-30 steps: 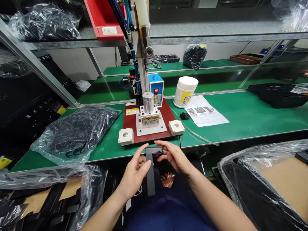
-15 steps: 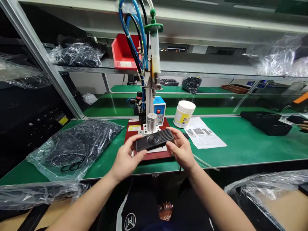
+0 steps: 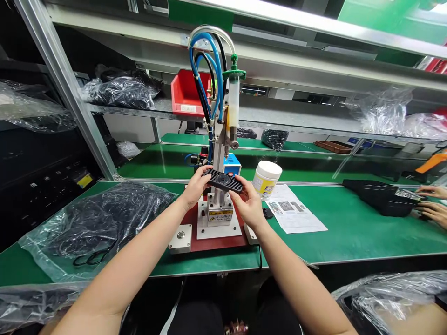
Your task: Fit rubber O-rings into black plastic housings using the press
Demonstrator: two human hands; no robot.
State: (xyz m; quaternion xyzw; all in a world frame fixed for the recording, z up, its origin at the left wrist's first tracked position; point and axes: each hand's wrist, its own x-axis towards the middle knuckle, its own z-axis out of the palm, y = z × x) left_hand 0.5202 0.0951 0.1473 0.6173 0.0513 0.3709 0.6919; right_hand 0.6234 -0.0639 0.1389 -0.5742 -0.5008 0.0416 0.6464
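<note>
A black ribbed plastic housing (image 3: 223,180) with a round centre is held between my two hands, its long side running left to right and its right end lower. My left hand (image 3: 195,190) pinches the left end. My right hand (image 3: 248,204) grips the right end, thumb at the near edge. Just above the housing in the view is the metal nozzle (image 3: 226,151) of a dispensing machine; I cannot tell whether they touch. A syringe (image 3: 233,102) of pale fluid with a green cap feeds it. Behind and below the housing stands the metal fixture (image 3: 219,200), partly hidden.
Button boxes (image 3: 180,238) flank the machine's red base. A white tub (image 3: 267,179) and a printed sheet (image 3: 296,214) lie to the right, a plastic bag (image 3: 104,223) to the left. At far right, a co-worker's hands (image 3: 435,209) are by a black item (image 3: 377,197).
Both hands have lifted the housing up and away from me, towards the nozzle, and its tilt has flipped so the right end is lower. More of the co-worker's hands now shows at right.
</note>
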